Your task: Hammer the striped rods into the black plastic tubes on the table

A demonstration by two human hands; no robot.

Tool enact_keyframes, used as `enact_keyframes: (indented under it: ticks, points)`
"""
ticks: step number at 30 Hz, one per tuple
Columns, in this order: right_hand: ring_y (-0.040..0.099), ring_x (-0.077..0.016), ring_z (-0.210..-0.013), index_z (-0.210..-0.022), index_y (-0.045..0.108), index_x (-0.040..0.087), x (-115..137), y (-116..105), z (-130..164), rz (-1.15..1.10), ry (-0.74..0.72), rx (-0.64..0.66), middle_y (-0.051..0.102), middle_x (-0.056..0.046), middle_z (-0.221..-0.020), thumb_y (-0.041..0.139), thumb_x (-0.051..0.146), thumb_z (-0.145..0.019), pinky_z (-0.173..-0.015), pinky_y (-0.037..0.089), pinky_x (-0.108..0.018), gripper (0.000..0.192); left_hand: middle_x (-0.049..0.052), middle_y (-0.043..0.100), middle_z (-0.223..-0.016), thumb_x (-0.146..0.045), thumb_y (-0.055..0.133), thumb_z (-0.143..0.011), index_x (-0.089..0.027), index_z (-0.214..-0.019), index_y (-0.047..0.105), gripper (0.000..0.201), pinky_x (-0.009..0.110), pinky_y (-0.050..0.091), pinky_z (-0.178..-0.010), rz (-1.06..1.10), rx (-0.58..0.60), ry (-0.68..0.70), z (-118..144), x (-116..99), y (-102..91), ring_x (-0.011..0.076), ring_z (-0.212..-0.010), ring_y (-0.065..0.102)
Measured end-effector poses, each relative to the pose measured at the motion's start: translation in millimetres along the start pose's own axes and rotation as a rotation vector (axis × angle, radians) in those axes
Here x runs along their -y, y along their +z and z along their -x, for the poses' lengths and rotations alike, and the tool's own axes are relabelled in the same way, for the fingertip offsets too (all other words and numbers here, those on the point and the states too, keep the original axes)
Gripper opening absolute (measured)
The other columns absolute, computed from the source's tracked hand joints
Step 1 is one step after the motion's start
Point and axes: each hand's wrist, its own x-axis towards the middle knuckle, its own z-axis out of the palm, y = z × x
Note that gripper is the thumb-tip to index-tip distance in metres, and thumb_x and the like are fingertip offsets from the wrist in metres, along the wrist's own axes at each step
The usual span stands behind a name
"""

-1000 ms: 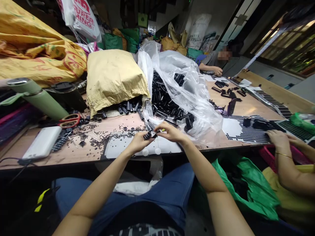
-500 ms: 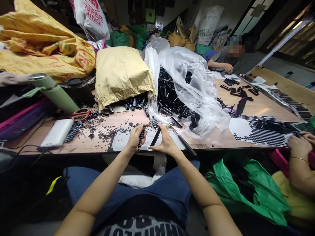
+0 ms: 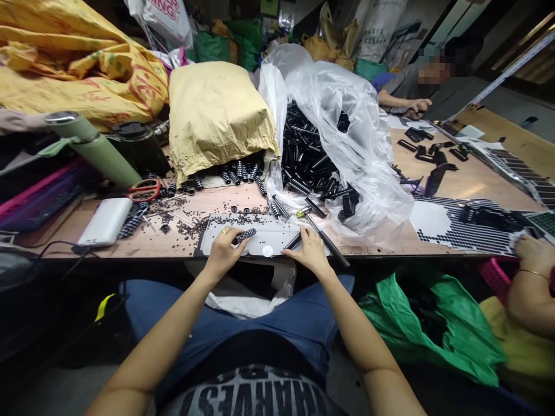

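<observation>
My left hand [image 3: 223, 249] is closed around one end of a black cylinder covered in rows of pale dots [image 3: 247, 234], held nearly level over the table. To its right, my right hand [image 3: 311, 249] has a smooth black tube [image 3: 293, 241] between thumb and fingers, tilted and low over a white sheet [image 3: 269, 232]. A small white disc [image 3: 267, 251] lies on the sheet's near edge between the hands. Just beyond my right hand rests a long dark rod [image 3: 328, 240]. Tiny black pieces [image 3: 191, 225] are scattered left of and behind the sheet.
A yellow sack [image 3: 221, 115] spills dotted cylinders. Beside it, a clear plastic bag [image 3: 347, 115] holds many black tubes. At left are a white box [image 3: 105, 222], red-handled scissors [image 3: 145, 189] and a green flask [image 3: 93, 150]. A co-worker's hand [image 3: 531, 249] is at right, another person across.
My hands have moved apart. The dotted cylinder has swung from nearly upright to nearly level, and the smooth tube has shifted right, uncovering more of the white disc.
</observation>
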Motion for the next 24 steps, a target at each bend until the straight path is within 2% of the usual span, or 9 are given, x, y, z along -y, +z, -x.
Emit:
enact_keyframes:
  ticks: [3, 6, 8, 12, 14, 16, 18, 20, 24]
  points:
    - [0.043, -0.0405, -0.125, -0.141, 0.039, 0.010, 6.4, -4.0, -2.7, 0.070, 0.020, 0.027, 0.045, -0.025, -0.138, 0.069, 0.069, -0.064, -0.102, 0.033, -0.053, 0.102, 0.008, 0.063, -0.093, -0.036, 0.060, -0.086, -0.019, -0.093, 0.061, 0.018, 0.036, 0.045, -0.087, 0.133, 0.008, -0.015, -23.9, -8.8, 9.9, 0.0228, -0.095, 0.059]
    - [0.044, -0.0410, -0.124, -0.140, 0.040, 0.009, 11.5, -7.4, -5.3, 0.107, 0.030, 0.050, 0.047, -0.025, -0.137, 0.069, 0.070, -0.063, -0.100, 0.034, -0.052, 0.103, 0.006, 0.063, -0.090, -0.036, 0.057, -0.088, -0.018, -0.111, 0.051, 0.030, 0.034, 0.045, -0.085, 0.351, -0.014, -0.104, -44.5, -11.4, 37.4, 0.0192, -0.088, 0.061]
    - [0.044, -0.0408, -0.124, -0.139, 0.041, 0.009, 13.6, -8.6, -6.3, 0.116, 0.034, 0.051, 0.048, -0.024, -0.136, 0.067, 0.070, -0.065, -0.099, 0.035, -0.052, 0.100, 0.006, 0.062, -0.090, -0.038, 0.056, -0.088, -0.016, -0.121, 0.044, 0.041, 0.033, 0.045, -0.084, 0.435, -0.028, -0.141, -52.7, -11.4, 56.6, 0.0183, -0.087, 0.060]
    - [0.045, -0.0410, -0.123, -0.138, 0.043, 0.010, 13.2, -8.7, -8.0, 0.111, 0.047, 0.054, 0.050, -0.025, -0.134, 0.067, 0.069, -0.065, -0.099, 0.035, -0.053, 0.097, 0.010, 0.058, -0.103, -0.042, 0.054, -0.089, -0.016, -0.117, 0.046, 0.039, 0.031, 0.045, -0.083, 0.496, -0.045, -0.159, -57.3, -14.1, 77.1, 0.0185, -0.093, 0.058]
    - [0.046, -0.0417, -0.123, -0.137, 0.043, 0.009, 10.8, -8.2, -8.0, 0.088, 0.049, 0.053, 0.050, -0.025, -0.133, 0.071, 0.065, -0.062, -0.100, 0.035, -0.055, 0.098, 0.006, 0.058, -0.093, -0.046, 0.048, -0.091, -0.017, -0.117, 0.048, 0.039, 0.027, 0.046, -0.070, 0.607, -0.037, -0.210, -56.3, -18.8, 75.1, 0.0142, -0.077, 0.057]
    - [0.043, -0.0407, -0.127, -0.140, 0.040, 0.009, 9.4, -8.4, -6.3, 0.005, -0.002, 0.037, 0.047, -0.024, -0.136, 0.076, 0.059, -0.060, -0.103, 0.034, -0.055, 0.100, -0.001, 0.052, -0.075, -0.052, 0.044, -0.091, -0.018, -0.115, 0.051, 0.042, 0.022, 0.040, -0.051, 0.772, -0.016, -0.293, -54.9, -25.7, 66.3, 0.0090, -0.054, 0.048]
    - [0.037, -0.0374, -0.134, -0.146, 0.029, 0.011, 11.8, -10.2, -2.9, -0.143, -0.143, 0.005, 0.040, -0.023, -0.143, 0.079, 0.052, -0.059, -0.109, 0.032, -0.053, 0.107, -0.005, 0.046, -0.064, -0.058, 0.047, -0.088, -0.018, -0.113, 0.055, 0.047, 0.020, 0.030, -0.039, 0.921, 0.002, -0.392, -54.0, -34.3, 54.2, 0.0058, -0.040, 0.037]
    - [0.029, -0.0338, -0.140, -0.150, 0.016, 0.015, 19.8, -14.6, 1.1, -0.307, -0.325, -0.040, 0.032, -0.021, -0.149, 0.081, 0.048, -0.060, -0.113, 0.030, -0.052, 0.116, -0.007, 0.043, -0.056, -0.060, 0.053, -0.084, -0.018, -0.117, 0.057, 0.053, 0.018, 0.024, -0.033, 1.021, 0.024, -0.489, -53.6, -43.5, 42.3, 0.0046, -0.034, 0.032]
    - [0.024, -0.0316, -0.143, -0.152, 0.007, 0.020, 47.5, -29.2, 4.5, -0.495, -0.565, -0.096, 0.026, -0.019, -0.152, 0.082, 0.045, -0.062, -0.113, 0.034, -0.050, 0.120, -0.008, 0.045, -0.050, -0.060, 0.056, -0.080, -0.016, -0.126, 0.055, 0.063, 0.016, 0.022, -0.030, 1.114, 0.124, -0.625, -51.8, -60.3, 27.9, 0.0045, -0.029, 0.032]
